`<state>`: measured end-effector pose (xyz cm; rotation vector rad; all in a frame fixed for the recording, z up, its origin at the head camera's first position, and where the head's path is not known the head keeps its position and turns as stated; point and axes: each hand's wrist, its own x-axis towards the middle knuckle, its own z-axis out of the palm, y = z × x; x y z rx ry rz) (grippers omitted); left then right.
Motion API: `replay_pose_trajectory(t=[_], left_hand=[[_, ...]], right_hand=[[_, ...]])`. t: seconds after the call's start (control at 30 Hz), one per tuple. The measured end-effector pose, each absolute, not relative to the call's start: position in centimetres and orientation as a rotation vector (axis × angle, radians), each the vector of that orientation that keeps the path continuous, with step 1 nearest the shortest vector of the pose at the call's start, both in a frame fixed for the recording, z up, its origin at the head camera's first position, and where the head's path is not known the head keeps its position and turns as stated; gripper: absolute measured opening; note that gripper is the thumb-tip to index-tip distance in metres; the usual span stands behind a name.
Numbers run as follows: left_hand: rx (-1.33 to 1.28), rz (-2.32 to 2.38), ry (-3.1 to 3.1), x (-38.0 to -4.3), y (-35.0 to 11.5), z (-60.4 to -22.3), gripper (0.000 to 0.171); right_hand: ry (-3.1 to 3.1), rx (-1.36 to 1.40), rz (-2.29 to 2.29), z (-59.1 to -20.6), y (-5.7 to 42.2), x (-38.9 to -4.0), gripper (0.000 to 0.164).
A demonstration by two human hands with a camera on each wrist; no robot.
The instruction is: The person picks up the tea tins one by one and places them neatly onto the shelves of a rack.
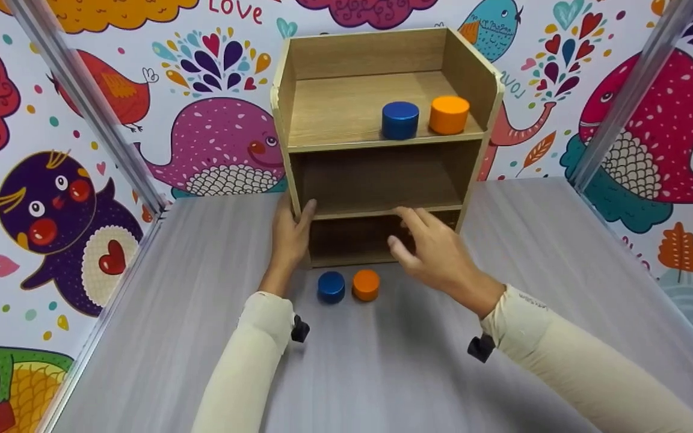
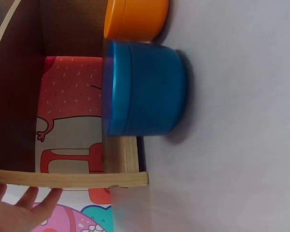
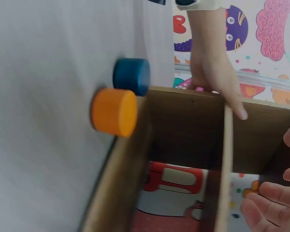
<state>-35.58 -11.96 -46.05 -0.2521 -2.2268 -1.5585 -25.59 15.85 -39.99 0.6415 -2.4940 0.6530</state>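
Note:
A wooden shelf unit stands upright on the table. My left hand holds its left side panel, thumb at the inner front edge and fingers along the outside. In front of the middle board, my right hand has loosely bent, spread fingers and nothing in its grasp; contact with the board cannot be told. A blue round container and an orange round container sit at the right of the top level. Another blue container and another orange container stand side by side before the bottom level.
The grey table stretches to both sides of the unit. Walls printed with cartoon animals rise behind and beside it, with metal posts at the corners. The unit's lower levels are partly open at the back.

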Motion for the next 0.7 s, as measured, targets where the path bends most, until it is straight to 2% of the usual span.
replay_pose_trajectory(t=[0.47, 0.7], left_hand=[[-0.244, -1.546, -2.223, -35.6, -11.9, -46.1, 0.068], [-0.256, -1.552, -2.227, -35.6, -12.1, -46.1, 0.068]], right_hand=[[-2.509, 0.715, 0.599, -46.8, 14.7, -25.9, 0.047], [-2.576, 0.726, 0.574, -49.0, 13.3, -25.7, 0.051]])
